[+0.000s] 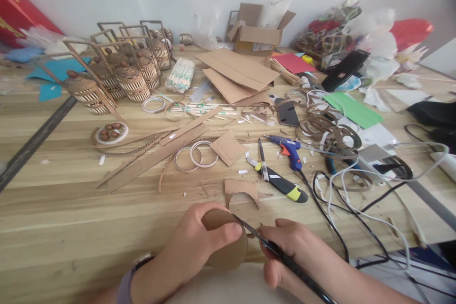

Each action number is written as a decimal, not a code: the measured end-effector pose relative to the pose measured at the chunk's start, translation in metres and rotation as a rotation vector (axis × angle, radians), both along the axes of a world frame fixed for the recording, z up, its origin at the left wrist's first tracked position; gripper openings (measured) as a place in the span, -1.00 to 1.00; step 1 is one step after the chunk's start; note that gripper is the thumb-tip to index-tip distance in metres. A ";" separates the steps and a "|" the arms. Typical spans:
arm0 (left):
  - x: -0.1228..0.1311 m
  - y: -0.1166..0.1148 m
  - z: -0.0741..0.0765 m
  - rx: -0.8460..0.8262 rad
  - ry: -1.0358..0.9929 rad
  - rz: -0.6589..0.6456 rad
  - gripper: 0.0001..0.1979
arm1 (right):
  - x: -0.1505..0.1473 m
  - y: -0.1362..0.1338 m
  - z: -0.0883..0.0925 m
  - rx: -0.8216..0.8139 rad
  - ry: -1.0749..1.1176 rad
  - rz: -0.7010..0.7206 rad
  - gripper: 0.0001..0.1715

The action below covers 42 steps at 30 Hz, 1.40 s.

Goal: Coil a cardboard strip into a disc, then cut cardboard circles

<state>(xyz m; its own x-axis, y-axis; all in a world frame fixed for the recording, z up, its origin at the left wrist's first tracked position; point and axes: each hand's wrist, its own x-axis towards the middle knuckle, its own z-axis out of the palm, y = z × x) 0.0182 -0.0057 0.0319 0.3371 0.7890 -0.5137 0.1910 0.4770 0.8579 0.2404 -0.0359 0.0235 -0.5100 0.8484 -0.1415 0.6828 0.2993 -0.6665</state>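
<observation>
My left hand (203, 230) pinches a round cardboard disc (230, 254) near the front edge of the table, thumb on top. In my right hand (302, 251) is a pair of black-handled scissors (274, 247); their blades lie over the disc's right edge, by my left thumb. The handle loops are hidden in the hand and below the picture. Just beyond my hands lies a cardboard offcut (242, 190) with a curved cutout. A black and yellow utility knife (285, 185) and a pen (262, 159) lie past it to the right.
A blue glue gun (290, 149) trails a black cable on the right, among white cords (338, 190). Cardboard strips (153, 161), two rings (204, 154) and a cardboard square (228, 147) lie mid-table. Several woven lanterns (130, 83) stand back left; cardboard sheets (238, 71) lie behind.
</observation>
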 end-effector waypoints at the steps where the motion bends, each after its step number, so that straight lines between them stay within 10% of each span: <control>1: 0.000 0.001 0.000 -0.003 0.000 -0.003 -0.66 | 0.000 0.000 0.000 -0.008 -0.002 -0.004 -0.12; 13: -0.002 -0.006 -0.007 0.070 -0.084 -0.049 -0.72 | -0.001 0.007 0.003 -0.100 -0.198 0.070 -0.65; 21: -0.001 -0.005 -0.007 0.026 -0.168 -0.076 -0.72 | -0.001 0.000 0.001 -0.044 0.005 0.024 -0.07; 42: -0.001 -0.005 -0.003 0.013 -0.118 -0.088 -0.68 | -0.003 0.003 0.014 -0.141 0.015 0.045 -0.01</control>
<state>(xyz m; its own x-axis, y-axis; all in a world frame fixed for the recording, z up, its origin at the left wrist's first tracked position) 0.0169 -0.0103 0.0289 0.4629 0.7601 -0.4561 0.1287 0.4515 0.8830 0.2369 -0.0333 0.0376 -0.5496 0.7972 -0.2499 0.6607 0.2318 -0.7139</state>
